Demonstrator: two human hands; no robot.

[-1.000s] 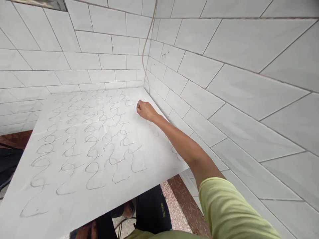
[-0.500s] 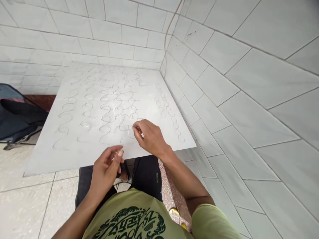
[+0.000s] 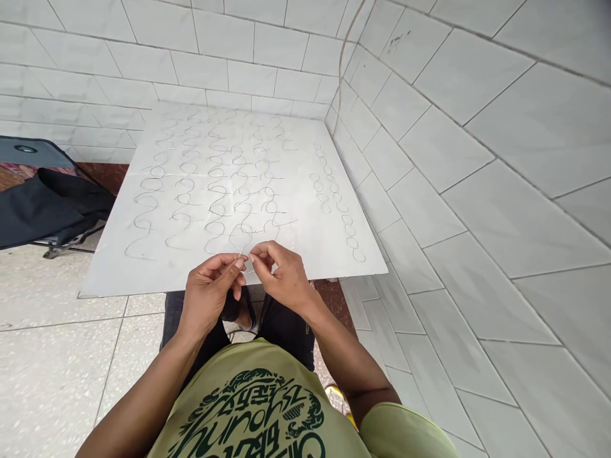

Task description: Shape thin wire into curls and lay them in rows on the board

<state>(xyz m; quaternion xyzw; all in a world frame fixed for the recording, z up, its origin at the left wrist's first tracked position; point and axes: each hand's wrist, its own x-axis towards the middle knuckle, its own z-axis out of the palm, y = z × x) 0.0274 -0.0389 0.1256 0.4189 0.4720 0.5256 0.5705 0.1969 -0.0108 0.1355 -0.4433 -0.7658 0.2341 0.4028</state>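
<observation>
My left hand (image 3: 210,286) is closed in a pinch at the near edge of a white board (image 3: 114,277), thumb against fingers. A short piece of thin, pale wire (image 3: 241,252) stands up from that pinch. My right hand (image 3: 284,273) is closed just to the right, its thumb and forefinger pressed together at the wire. The fingertips of both hands almost meet, and the far part of the wire between them is too fine to follow. Beyond the hands, several columns of thin wavy wire-like curves (image 3: 218,207) cover the board. Smaller chain-like loops (image 3: 338,198) run along its right side.
White tiled walls (image 3: 229,38) meet in a corner behind and to the right of the board. A thin cable (image 3: 340,70) hangs down that corner. A folding chair with dark cloth (image 3: 48,203) stands at the left on the speckled floor (image 3: 52,356).
My right hand has come down and left from above the board to meet my left hand at the wire. My left hand has risen slightly, and the camera view has shifted.
</observation>
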